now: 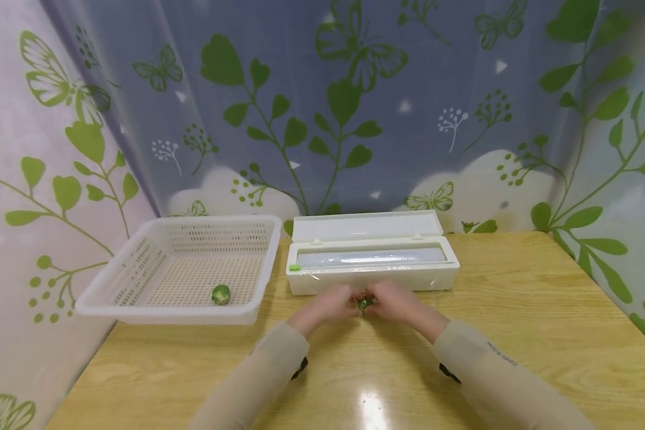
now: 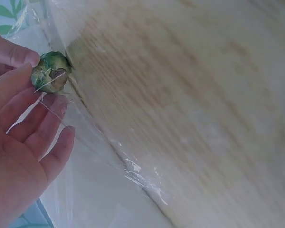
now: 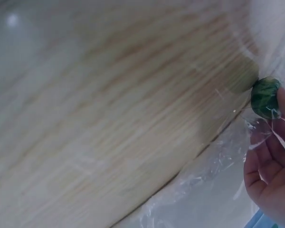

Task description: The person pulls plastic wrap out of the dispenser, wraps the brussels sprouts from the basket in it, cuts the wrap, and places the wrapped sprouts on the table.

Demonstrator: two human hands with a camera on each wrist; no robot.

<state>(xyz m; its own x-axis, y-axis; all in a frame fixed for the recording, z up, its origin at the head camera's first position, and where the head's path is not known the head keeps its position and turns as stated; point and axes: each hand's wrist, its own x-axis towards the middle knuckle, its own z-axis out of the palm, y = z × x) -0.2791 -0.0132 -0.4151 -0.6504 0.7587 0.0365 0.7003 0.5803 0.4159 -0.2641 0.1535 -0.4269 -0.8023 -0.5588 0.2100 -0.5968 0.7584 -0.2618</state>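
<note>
Sprout (image 2: 51, 72), small, green and round, sits between both hands, just in front of the white box (image 1: 322, 282) and a little beyond the middle of the tabletop (image 1: 355, 370), well away from its left and right edges; whether it touches the wood I can't tell from my feeds. I have the left hand (image 1: 337, 301) nearly closed at the tips, thumb and forefinger pinching the sprout while the other fingers bend loosely. The right hand (image 1: 395, 300) meets it from the opposite side with fingers bent in, its tips at the green skin and clear film (image 2: 133, 168) pulled taut among them; how much of that grip is on film rather than sprout I can't make out. I judge the sprout light and firm, with outer leaves that could bruise or peel under a hard squeeze. Bare leaf should grip well enough, but film over it may turn slippery and let it roll, so I'd hold it across its widest girth with soft fingertip pressure, clear of the pale cut end. The film looks weightless, clingy and easily torn, best taken flat by a margin. Toward the tabletop's far left corner, a second sprout (image 1: 221, 294) lies inside the white basket (image 1: 166, 312), near its front right corner.
</note>
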